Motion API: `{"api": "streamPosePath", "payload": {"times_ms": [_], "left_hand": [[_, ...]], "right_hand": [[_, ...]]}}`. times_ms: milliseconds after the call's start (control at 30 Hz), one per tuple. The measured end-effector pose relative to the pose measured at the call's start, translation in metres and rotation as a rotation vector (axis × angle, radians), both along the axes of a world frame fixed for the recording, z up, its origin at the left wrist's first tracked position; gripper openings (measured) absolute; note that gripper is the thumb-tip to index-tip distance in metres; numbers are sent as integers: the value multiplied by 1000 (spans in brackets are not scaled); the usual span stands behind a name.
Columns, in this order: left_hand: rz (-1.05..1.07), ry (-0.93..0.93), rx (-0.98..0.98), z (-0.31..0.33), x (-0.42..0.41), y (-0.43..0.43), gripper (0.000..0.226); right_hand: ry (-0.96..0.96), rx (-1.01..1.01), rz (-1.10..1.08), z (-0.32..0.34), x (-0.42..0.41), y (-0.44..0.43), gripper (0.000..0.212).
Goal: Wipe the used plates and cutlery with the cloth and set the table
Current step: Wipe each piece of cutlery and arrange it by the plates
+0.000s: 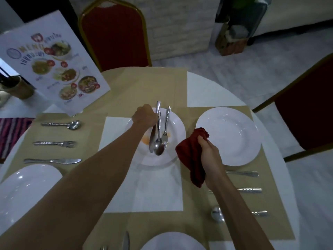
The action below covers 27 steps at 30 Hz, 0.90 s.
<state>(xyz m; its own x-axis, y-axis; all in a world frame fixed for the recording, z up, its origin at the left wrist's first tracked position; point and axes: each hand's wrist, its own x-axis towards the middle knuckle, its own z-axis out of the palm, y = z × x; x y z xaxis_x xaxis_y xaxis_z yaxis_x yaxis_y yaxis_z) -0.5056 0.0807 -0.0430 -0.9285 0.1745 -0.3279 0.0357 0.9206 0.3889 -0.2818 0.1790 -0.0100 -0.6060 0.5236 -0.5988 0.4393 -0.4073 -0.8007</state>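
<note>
Head view: left hand (145, 115) grips knife (152, 138) and spoon (159, 147) handles over the stained plate (178, 126); fork (167, 121) just beside, grip unclear. Right hand (207, 150) clutches the red cloth (191, 156) just right of the cutlery, whose long axes point away from the person.

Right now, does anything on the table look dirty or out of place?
Yes. The middle plate has an orange smear and used cutlery lying across it, gripped by the left hand. The plate on its right looks clean and bare. The right hand holds the red cloth.
</note>
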Motion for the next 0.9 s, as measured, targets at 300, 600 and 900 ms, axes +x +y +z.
{"api": "streamPosePath", "payload": {"times_ms": [300,600,900], "left_hand": [[174,-70,397,43,14,-23,38],[217,-121,563,89,140,-31,25],[288,-90,644,119,185,-56,22]], "right_hand": [[1,-121,14,21,23,15,52],[131,-457,190,62,13,-31,38],[98,-91,472,89,75,-54,8]]}}
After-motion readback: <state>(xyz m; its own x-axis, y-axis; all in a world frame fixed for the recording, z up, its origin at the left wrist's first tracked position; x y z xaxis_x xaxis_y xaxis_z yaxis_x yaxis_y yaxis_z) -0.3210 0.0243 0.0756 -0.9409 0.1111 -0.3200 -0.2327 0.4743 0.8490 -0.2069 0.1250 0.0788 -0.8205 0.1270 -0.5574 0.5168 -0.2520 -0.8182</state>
